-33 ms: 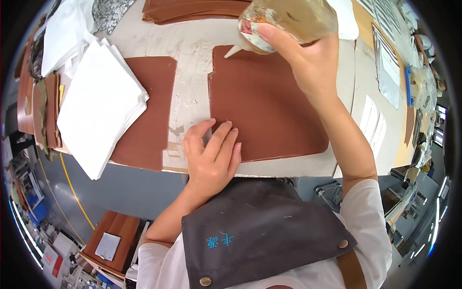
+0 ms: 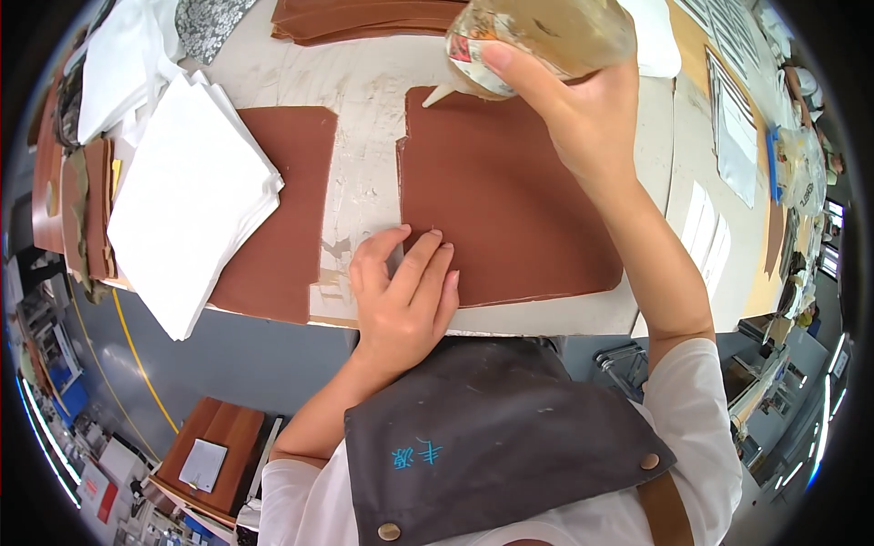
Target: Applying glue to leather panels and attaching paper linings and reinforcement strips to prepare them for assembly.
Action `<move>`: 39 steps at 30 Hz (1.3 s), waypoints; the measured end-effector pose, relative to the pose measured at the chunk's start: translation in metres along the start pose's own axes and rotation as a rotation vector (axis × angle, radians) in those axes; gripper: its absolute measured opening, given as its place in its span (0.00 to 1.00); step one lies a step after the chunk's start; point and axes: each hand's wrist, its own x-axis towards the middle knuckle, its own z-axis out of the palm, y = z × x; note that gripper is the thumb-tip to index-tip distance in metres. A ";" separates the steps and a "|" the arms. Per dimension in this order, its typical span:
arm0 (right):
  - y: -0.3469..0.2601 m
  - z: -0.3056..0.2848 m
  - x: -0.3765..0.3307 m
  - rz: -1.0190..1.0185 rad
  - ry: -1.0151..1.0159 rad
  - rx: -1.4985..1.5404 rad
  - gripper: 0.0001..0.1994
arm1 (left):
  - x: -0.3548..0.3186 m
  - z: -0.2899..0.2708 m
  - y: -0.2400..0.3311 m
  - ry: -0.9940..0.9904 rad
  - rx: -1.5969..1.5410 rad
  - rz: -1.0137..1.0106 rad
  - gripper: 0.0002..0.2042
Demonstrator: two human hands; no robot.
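Tilted nozzle-down, a clear squeeze bottle point(image 2: 555, 41) of yellowish liquid is gripped in my right hand point(image 2: 583, 109). Its pale pointed nozzle point(image 2: 440, 95) is at the far left corner of a brown leather-like panel point(image 2: 519, 200); whether the tip touches, I cannot tell. My left hand point(image 2: 401, 282) lies on the panel's near left corner, fingers stretched out and slightly apart, nothing in them. Left of it lies a second brown panel point(image 2: 282, 227), partly covered by a stack of white sheets point(image 2: 191, 200).
A pile of brown pieces point(image 2: 364, 23) sits at the table's far side. More white material point(image 2: 123, 68) and a grey patterned piece point(image 2: 209, 27) are at the far left. White strips point(image 2: 706, 227) lie on the right. The table's near edge runs just before my apron point(image 2: 492, 437).
The bottle and its nozzle have shifted very slightly left in my right hand. My left hand stays on the panel.
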 end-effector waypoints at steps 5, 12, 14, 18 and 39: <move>0.007 0.020 0.013 -0.146 -0.018 0.027 0.36 | 0.000 -0.002 -0.001 -0.001 -0.017 -0.015 0.13; 0.008 0.008 0.013 -0.121 -0.014 0.003 0.36 | 0.001 0.000 -0.002 0.000 -0.021 -0.002 0.13; 0.008 -0.001 0.012 -0.089 -0.010 0.002 0.35 | 0.001 0.000 -0.002 0.003 -0.021 -0.003 0.13; 0.009 -0.019 0.007 -0.091 0.016 -0.018 0.34 | -0.002 -0.001 -0.002 -0.006 -0.026 -0.009 0.13; 0.012 -0.137 -0.019 0.026 0.138 -0.333 0.18 | 0.002 -0.007 0.001 -0.058 0.060 -0.001 0.09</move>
